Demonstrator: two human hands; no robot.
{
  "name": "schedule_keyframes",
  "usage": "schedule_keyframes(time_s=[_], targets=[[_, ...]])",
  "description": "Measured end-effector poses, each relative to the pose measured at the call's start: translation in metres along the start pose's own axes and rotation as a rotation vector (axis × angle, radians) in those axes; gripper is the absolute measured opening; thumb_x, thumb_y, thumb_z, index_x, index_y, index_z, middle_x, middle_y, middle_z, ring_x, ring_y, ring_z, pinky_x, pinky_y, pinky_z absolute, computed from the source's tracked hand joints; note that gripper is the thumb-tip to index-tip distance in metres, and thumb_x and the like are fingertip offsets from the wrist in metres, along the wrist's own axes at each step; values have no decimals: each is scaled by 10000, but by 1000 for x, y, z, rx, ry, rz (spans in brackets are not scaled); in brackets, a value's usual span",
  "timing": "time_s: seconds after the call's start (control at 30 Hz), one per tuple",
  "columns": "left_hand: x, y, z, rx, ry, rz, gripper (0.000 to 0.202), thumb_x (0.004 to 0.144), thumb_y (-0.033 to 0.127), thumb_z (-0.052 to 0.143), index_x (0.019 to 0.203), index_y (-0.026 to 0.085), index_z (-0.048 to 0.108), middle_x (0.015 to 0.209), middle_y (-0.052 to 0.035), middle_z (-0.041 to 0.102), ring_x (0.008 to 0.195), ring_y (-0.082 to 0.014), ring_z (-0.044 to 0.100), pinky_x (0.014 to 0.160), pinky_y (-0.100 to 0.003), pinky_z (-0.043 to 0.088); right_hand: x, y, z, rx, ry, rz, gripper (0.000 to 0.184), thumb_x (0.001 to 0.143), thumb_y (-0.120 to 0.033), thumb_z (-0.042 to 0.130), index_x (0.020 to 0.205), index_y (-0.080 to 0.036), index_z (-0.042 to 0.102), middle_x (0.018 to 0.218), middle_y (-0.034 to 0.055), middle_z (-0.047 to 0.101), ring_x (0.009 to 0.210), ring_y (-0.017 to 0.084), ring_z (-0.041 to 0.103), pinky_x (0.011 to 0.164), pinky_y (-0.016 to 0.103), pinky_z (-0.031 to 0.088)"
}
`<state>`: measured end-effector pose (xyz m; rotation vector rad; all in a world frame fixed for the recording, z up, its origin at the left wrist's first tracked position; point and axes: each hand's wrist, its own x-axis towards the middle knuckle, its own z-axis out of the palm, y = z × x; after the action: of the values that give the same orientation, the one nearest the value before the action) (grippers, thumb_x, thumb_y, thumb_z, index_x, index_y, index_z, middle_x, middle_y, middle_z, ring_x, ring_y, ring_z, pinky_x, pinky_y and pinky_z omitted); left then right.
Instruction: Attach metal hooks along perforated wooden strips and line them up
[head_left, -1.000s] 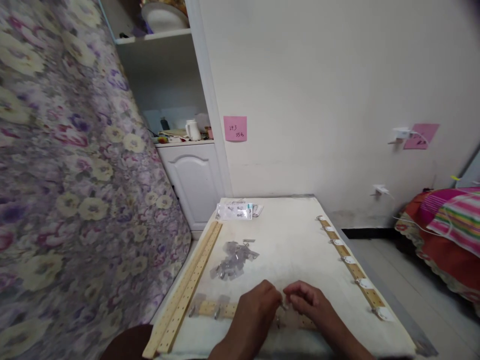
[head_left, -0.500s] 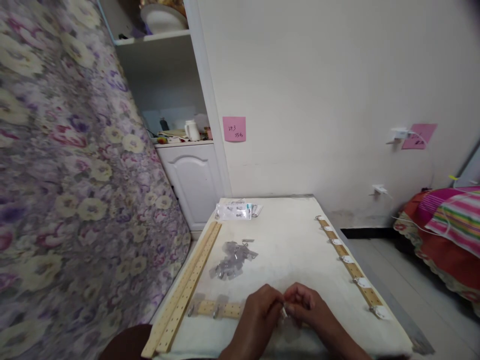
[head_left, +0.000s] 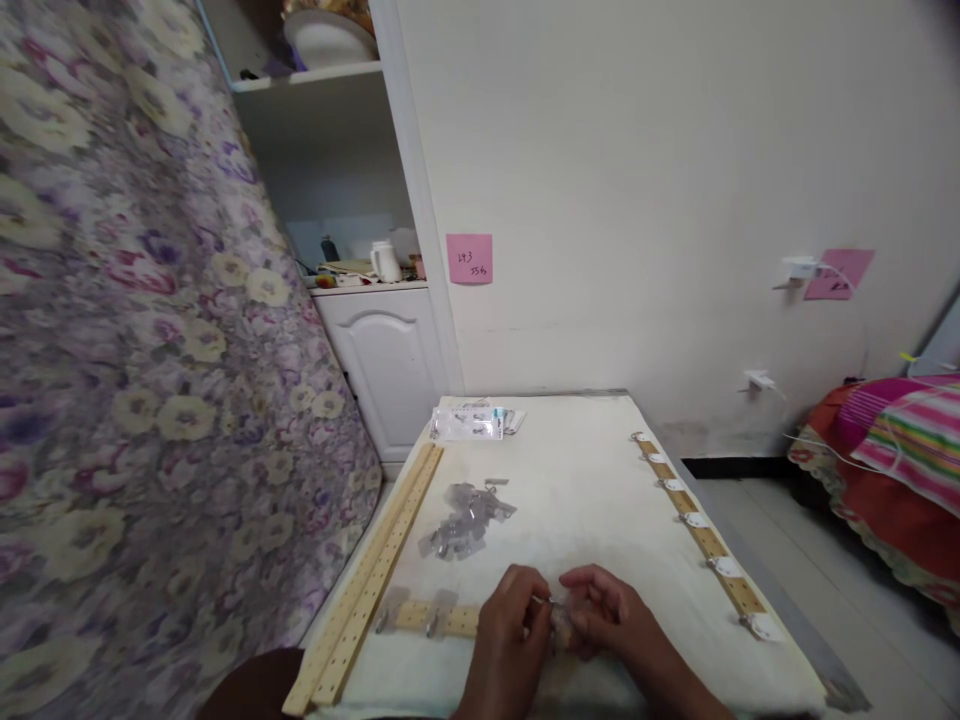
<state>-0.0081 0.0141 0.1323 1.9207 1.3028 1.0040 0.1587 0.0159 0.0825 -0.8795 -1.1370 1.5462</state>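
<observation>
Near the front edge of the table, my left hand [head_left: 511, 625] pinches a tiny metal piece between thumb and fingertips. My right hand [head_left: 606, 612] is close beside it, its curled fingers on a small clear plastic piece [head_left: 562, 628] that bridges the gap between both hands. The exact kind of the piece is too small to make out. Under and left of my left hand lies a wooden strip with holes [head_left: 459, 620], bearing two clear plastic pieces with metal fittings [head_left: 433, 622]. Beyond it is a pile of similar clear pieces [head_left: 466, 518].
Two long perforated wooden strips [head_left: 382, 560] run along the table's left side. Another strip [head_left: 705, 537] on the right carries several metal fittings with white discs. Clear packaging [head_left: 466, 422] lies at the back of the white-covered table [head_left: 570, 470]. A floral curtain [head_left: 172, 400] hangs at left.
My left hand has shifted slightly left and the fingertips of my two hands have drawn a little apart, showing more of the clear plastic piece between them.
</observation>
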Motion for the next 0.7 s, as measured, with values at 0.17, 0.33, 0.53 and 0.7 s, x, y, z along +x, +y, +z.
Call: schedule_keyframes(time_s=[0.17,0.33,0.53,0.7], targets=[[-9,3,7,-105,-9,-34,113,763,127,480,781,203,562,989,-52,595,711,-134,572,633,-247,428,-1,-3,-4,-67,76,-19,381,647,-442,746,887,-196,582,646,-41,551,554,110,539,501,228,438],[-17,0,24,-244,98,-82,45,723,173,559,682,192,561,1026,-63,608,632,-115,564,592,-252,433,-1,-3,-2,-61,133,-9,363,681,-444,715,899,-189,577,611,-52,536,494,94,512,465,214,402],[-19,-6,47,-576,46,-264,190,670,240,641,814,208,520,862,-16,654,564,-94,553,544,-223,391,-4,-21,-11,-174,199,-29,343,691,-439,687,893,-172,612,601,-51,507,498,83,444,486,218,363],[-31,-19,80,-907,-72,-575,318,606,370,638,817,227,447,680,28,646,507,-133,601,489,-240,403,-8,-34,-42,-384,164,-31,281,745,-370,621,943,-170,628,594,-57,464,543,100,421,519,224,326]])
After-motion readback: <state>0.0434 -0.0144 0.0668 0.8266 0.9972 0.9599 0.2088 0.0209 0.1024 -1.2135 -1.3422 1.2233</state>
